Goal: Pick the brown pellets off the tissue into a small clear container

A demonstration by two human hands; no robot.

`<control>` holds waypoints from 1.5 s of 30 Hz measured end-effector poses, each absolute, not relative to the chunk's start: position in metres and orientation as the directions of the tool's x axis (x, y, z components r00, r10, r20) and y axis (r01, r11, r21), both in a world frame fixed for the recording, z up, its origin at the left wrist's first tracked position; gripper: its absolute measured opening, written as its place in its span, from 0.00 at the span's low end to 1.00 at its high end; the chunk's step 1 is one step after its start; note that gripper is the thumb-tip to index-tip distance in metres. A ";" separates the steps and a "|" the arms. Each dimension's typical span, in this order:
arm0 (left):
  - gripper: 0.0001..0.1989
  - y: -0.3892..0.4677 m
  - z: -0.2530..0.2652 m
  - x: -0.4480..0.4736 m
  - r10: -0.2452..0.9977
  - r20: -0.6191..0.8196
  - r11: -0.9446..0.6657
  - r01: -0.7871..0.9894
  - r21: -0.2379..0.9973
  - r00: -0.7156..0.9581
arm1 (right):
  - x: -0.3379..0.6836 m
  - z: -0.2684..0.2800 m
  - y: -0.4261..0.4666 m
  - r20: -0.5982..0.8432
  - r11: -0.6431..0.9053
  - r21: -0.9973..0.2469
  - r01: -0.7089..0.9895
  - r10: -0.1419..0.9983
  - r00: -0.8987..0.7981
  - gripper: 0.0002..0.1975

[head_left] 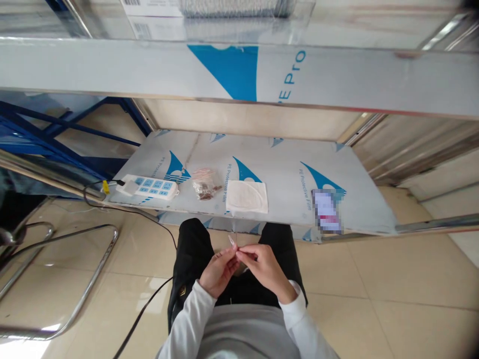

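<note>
My left hand [220, 271] is closed in a pinch above my lap, just in front of the shelf's near edge. From its fingertips sticks up a small, clear whitish strip [231, 241], too small to name more exactly. My right hand [264, 265] meets it there, thumb and forefinger pressed together; whatever is between them is hidden. On the shelf beyond lies a square white cloth or paper piece [247, 197] with a curved outline on it. Left of that rests a clear plastic bag [204, 185] with small brown pieces at its near end.
A white power strip [149, 187] with a plugged-in cable occupies the left of the low film-covered shelf [284, 164]. At the right lies a pixelated flat object [327, 212]. An upper shelf edge [149, 67] crosses above. A metal chair frame [108, 254] stands at left.
</note>
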State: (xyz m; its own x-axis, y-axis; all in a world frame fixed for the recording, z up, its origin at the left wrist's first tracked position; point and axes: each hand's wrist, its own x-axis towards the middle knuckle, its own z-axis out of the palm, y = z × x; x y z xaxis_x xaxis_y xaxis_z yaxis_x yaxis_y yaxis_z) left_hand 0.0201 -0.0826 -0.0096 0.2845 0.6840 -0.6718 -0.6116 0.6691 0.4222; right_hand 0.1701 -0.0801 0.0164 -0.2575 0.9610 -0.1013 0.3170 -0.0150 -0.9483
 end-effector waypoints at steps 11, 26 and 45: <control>0.18 -0.083 0.004 0.022 0.882 -0.470 0.450 -0.390 0.804 0.049 | 0.158 0.008 -0.088 -0.155 -0.153 -0.972 0.179 0.988 0.004 0.18; 0.17 -0.067 0.018 0.027 0.912 -0.397 0.408 -0.300 0.862 0.101 | 0.170 0.024 -0.073 -0.305 -0.310 -0.951 -0.012 0.939 -0.160 0.18; 0.54 0.009 -0.010 0.029 0.894 0.348 -0.446 0.631 0.635 0.281 | 0.197 0.026 0.004 0.093 0.114 -0.936 0.334 0.993 -0.076 0.09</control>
State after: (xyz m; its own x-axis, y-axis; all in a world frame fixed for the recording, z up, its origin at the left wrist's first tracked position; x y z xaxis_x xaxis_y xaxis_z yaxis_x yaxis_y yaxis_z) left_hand 0.0288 0.0090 -0.0099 0.2809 0.8943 0.3483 0.6308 -0.4456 0.6353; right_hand 0.1971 0.0039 0.0259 -0.0763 0.9927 0.0933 0.3337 0.1136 -0.9358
